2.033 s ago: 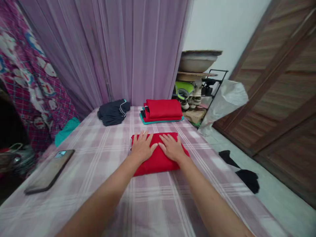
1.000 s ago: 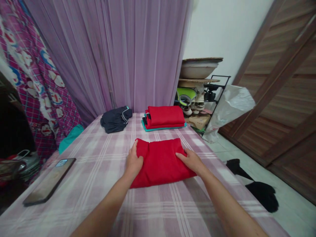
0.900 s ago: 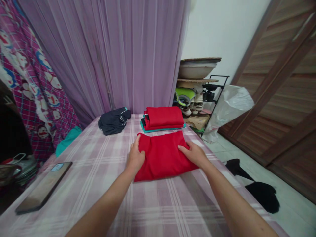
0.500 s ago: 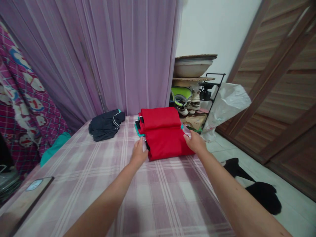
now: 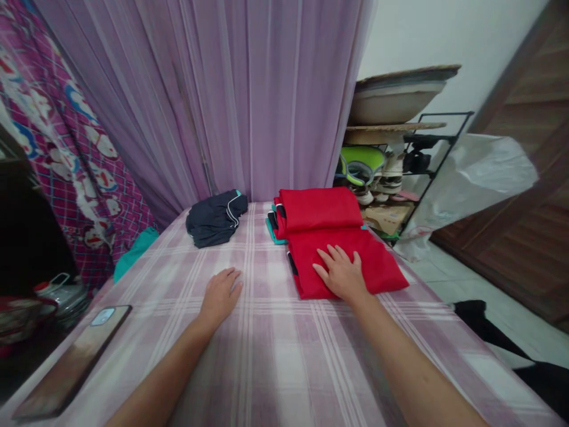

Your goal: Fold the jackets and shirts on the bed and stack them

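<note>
My right hand lies with spread fingers on a folded red garment at the near side of a stack. Behind it sits the folded stack of clothes, red on top with teal and black edges showing at its left. My left hand is over the plaid bed sheet, left of the red garment and apart from it, holding nothing, its fingers loosely extended. Farther back on the left lies a bunched dark navy garment with white piping.
A phone lies at the bed's left edge. Beyond the right edge stand a shoe rack with shoes and basins, and a white plastic bag. Purple curtains hang behind. Black cloth is on the floor at right.
My left hand has let go of the red garment's left edge and moved left. My right hand has gone from its right edge onto its top. The view has turned left.
</note>
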`<state>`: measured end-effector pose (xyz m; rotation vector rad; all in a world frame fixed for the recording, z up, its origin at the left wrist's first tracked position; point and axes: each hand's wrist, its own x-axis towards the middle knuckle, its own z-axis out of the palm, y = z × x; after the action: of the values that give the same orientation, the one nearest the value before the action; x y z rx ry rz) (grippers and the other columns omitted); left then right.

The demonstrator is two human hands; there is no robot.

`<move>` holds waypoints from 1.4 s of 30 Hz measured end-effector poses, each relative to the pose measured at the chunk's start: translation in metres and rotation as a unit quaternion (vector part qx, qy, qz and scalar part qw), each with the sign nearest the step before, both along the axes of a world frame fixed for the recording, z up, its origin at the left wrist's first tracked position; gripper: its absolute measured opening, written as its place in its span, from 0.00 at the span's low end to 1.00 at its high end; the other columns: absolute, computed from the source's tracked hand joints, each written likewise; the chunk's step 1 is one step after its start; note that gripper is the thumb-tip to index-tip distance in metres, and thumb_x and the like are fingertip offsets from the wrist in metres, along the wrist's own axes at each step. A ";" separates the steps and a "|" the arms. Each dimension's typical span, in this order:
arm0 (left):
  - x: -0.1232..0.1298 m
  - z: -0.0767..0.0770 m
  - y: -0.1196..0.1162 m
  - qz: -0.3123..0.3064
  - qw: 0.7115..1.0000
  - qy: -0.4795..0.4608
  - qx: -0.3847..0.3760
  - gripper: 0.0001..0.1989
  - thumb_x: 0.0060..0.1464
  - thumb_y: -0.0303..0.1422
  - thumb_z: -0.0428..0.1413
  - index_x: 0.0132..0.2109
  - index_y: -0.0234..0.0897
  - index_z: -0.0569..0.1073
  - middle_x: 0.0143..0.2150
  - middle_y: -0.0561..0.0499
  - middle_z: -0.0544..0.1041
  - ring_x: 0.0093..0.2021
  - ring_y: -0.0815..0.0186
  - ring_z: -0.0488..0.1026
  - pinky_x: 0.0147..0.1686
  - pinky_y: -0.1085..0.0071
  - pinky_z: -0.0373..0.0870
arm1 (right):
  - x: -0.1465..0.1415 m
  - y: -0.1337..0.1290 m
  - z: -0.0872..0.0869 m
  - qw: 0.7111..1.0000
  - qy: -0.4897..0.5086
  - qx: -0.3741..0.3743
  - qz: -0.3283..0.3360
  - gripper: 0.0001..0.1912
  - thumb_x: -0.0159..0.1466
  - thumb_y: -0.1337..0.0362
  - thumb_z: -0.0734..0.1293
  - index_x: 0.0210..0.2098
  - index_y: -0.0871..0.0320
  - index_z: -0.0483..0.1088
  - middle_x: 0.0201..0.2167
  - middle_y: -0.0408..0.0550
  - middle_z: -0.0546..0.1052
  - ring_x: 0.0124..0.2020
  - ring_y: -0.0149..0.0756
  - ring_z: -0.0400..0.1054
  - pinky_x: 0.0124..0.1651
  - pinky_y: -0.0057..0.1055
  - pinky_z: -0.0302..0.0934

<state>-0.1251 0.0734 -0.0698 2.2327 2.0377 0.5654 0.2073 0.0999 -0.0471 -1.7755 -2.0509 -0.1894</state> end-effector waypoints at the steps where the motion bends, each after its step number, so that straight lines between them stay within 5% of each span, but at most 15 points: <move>1: -0.003 0.001 0.002 -0.001 1.000 0.003 -0.007 0.19 0.61 0.38 0.48 0.55 0.40 0.75 0.60 0.43 0.74 0.62 0.55 0.68 0.64 0.55 0.60 | -0.003 -0.005 -0.002 0.999 0.018 0.037 0.001 0.22 0.70 0.56 0.59 0.60 0.56 0.69 0.63 0.58 0.69 0.65 0.51 0.58 0.66 0.60 0.40; 4: -0.012 0.007 0.012 -0.004 1.000 0.002 -0.017 0.20 0.62 0.39 0.46 0.54 0.39 0.75 0.56 0.44 0.77 0.59 0.57 0.71 0.61 0.61 0.64 | -0.020 -0.030 -0.009 0.985 0.059 0.145 0.074 0.19 0.70 0.62 0.58 0.56 0.56 0.72 0.59 0.54 0.73 0.63 0.44 0.61 0.68 0.50 0.43; 7: -0.025 0.017 0.033 0.021 1.000 0.014 -0.011 0.22 0.63 0.38 0.45 0.56 0.35 0.74 0.56 0.43 0.78 0.57 0.57 0.72 0.60 0.63 0.64 | -0.040 -0.054 -0.019 0.961 0.054 0.176 0.206 0.14 0.68 0.65 0.60 0.48 0.53 0.76 0.56 0.49 0.76 0.62 0.40 0.62 0.67 0.43 0.47; 10: -0.045 0.027 0.059 0.055 0.997 0.059 0.010 0.23 0.62 0.37 0.46 0.59 0.33 0.71 0.60 0.41 0.74 0.60 0.55 0.69 0.62 0.61 0.62 | -0.047 -0.061 -0.027 0.957 0.053 0.180 0.223 0.14 0.67 0.67 0.61 0.45 0.52 0.77 0.55 0.48 0.77 0.61 0.41 0.63 0.66 0.43 0.50; 16: -0.083 0.035 0.108 0.105 0.985 0.140 0.007 0.32 0.57 0.37 0.52 0.67 0.32 0.62 0.69 0.38 0.62 0.67 0.49 0.59 0.64 0.56 0.59 | -0.033 -0.050 -0.031 0.977 0.043 0.160 0.136 0.16 0.67 0.64 0.62 0.50 0.48 0.76 0.59 0.47 0.74 0.64 0.46 0.61 0.67 0.48 0.45; 20: -0.093 0.019 0.128 0.107 0.986 0.126 -0.036 0.30 0.59 0.39 0.49 0.67 0.35 0.63 0.69 0.39 0.63 0.67 0.49 0.60 0.63 0.53 0.60 | -0.028 -0.048 -0.033 0.984 0.063 0.145 0.087 0.17 0.67 0.61 0.62 0.53 0.50 0.74 0.60 0.49 0.73 0.64 0.47 0.60 0.68 0.50 0.44; 25: -0.093 -0.005 0.129 0.126 0.987 0.104 0.008 0.28 0.62 0.39 0.44 0.67 0.33 0.64 0.69 0.39 0.63 0.68 0.49 0.59 0.64 0.50 0.58 | -0.011 -0.046 -0.024 0.980 0.117 0.156 0.050 0.16 0.67 0.61 0.62 0.51 0.51 0.75 0.54 0.51 0.77 0.57 0.46 0.67 0.63 0.47 0.53; 30: -0.097 -0.004 0.132 0.109 0.989 0.097 -0.011 0.31 0.62 0.41 0.43 0.67 0.28 0.62 0.70 0.36 0.60 0.69 0.46 0.57 0.65 0.51 0.55 | 0.007 -0.068 -0.018 0.955 0.259 0.142 -0.020 0.16 0.66 0.57 0.60 0.44 0.54 0.76 0.41 0.54 0.79 0.43 0.43 0.72 0.49 0.41 0.66; 34: -0.101 0.006 0.132 0.108 0.989 0.080 -0.060 0.33 0.60 0.43 0.44 0.67 0.29 0.62 0.69 0.35 0.61 0.69 0.44 0.57 0.64 0.47 0.57 | 0.028 -0.095 -0.027 0.916 0.368 0.084 -0.136 0.20 0.65 0.51 0.60 0.45 0.56 0.75 0.43 0.56 0.77 0.39 0.42 0.72 0.38 0.35 0.68; 38: -0.073 0.015 0.109 0.122 0.992 0.034 -0.008 0.33 0.57 0.44 0.47 0.64 0.29 0.66 0.68 0.33 0.63 0.68 0.40 0.57 0.61 0.42 0.59 | 0.070 -0.092 -0.019 0.907 0.352 0.088 -0.211 0.27 0.62 0.50 0.59 0.53 0.59 0.71 0.50 0.60 0.75 0.47 0.46 0.71 0.42 0.37 0.67; 40: -0.037 0.019 0.090 0.083 0.996 -0.033 0.012 0.31 0.57 0.43 0.48 0.63 0.32 0.67 0.66 0.36 0.67 0.66 0.46 0.62 0.61 0.50 0.62 | 0.094 -0.078 -0.005 0.905 0.325 0.064 -0.268 0.31 0.61 0.51 0.59 0.58 0.63 0.68 0.54 0.64 0.73 0.52 0.48 0.69 0.47 0.39 0.66; 42: 0.010 0.023 0.072 0.028 0.988 -0.142 -0.051 0.28 0.57 0.43 0.49 0.61 0.36 0.70 0.58 0.42 0.75 0.56 0.53 0.73 0.53 0.60 0.70 | 0.114 -0.060 0.009 0.899 0.301 -0.012 -0.319 0.33 0.62 0.51 0.59 0.59 0.66 0.67 0.54 0.66 0.73 0.53 0.50 0.70 0.51 0.40 0.64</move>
<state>-0.1147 0.1449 -0.0468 1.9183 1.9433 0.7200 0.3217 0.0399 -0.0382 -2.1240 -1.0123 0.1859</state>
